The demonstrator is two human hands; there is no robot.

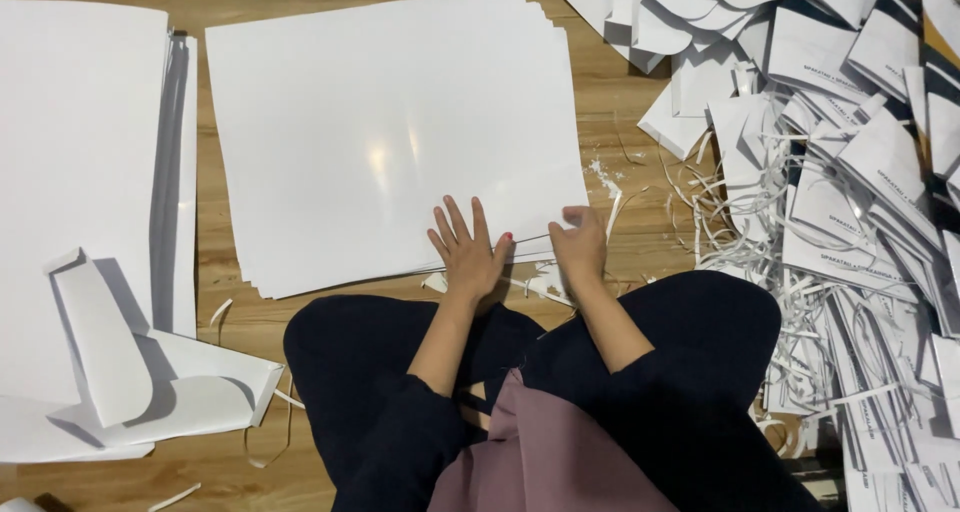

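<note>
**Hands at the near edge of the glossy sheet stack**

Grip first: from my remote view, the left hand point(467, 255) lay flat and open, fingers spread, palm pressing on the near edge of the stack of glossy white sheets point(395, 137). It held nothing; it only bore down on the top sheet. The right hand point(580, 244) sat at the stack's near right corner with its fingers curled in, and it looked to me as if it pinched the corner of one or a few sheets, though I could not tell for certain whether the fingers were closed on the paper or merely resting against it.

I judged the flat left palm was there to keep the pile from sliding while the right worked the corner; the sheets were slightly fanned along the near edge, which fitted that reading.

That stack lay on the wooden floor point(610, 102), directly ahead of the person's crossed legs. To the left lay another pile of large white sheets point(75, 172), with a folded white paper piece point(105, 347) on its near end. To the right spread a heap of folded white paper bags point(860, 172), tangled with thin paper offcut strips point(740, 212), well apart from the hands.
</note>
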